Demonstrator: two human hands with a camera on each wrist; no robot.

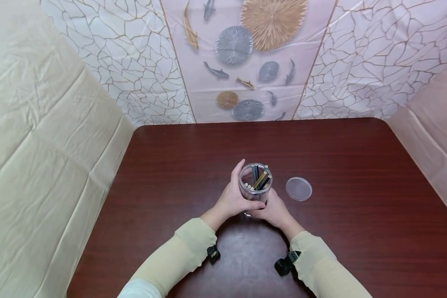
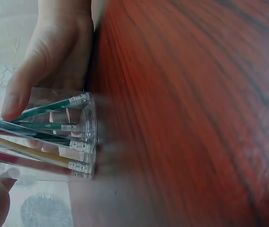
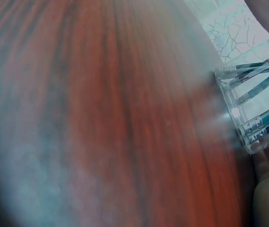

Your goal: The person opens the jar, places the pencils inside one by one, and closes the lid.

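Observation:
A clear, round plastic jar [image 1: 256, 194] stands roughly upright near the middle of the table, its top uncovered. Inside are several pencils [image 1: 261, 180], green, yellow, red and dark, with their metal-banded ends at the jar's bottom. My left hand [image 1: 235, 197] grips the jar's left and near side, thumb across the front. Lower down, my right hand [image 1: 273, 210] holds its right side. The left wrist view shows the pencils [image 2: 44, 137] through the clear wall. Whether the jar's base touches the table is unclear.
A round clear lid [image 1: 299, 189] lies on the dark red-brown wooden table [image 1: 164, 165], just right of the jar. Patterned cloth [image 1: 246, 82] hangs behind the far edge. Pale cloth [image 1: 52, 136] borders the left side, and more [image 1: 432, 132] the right.

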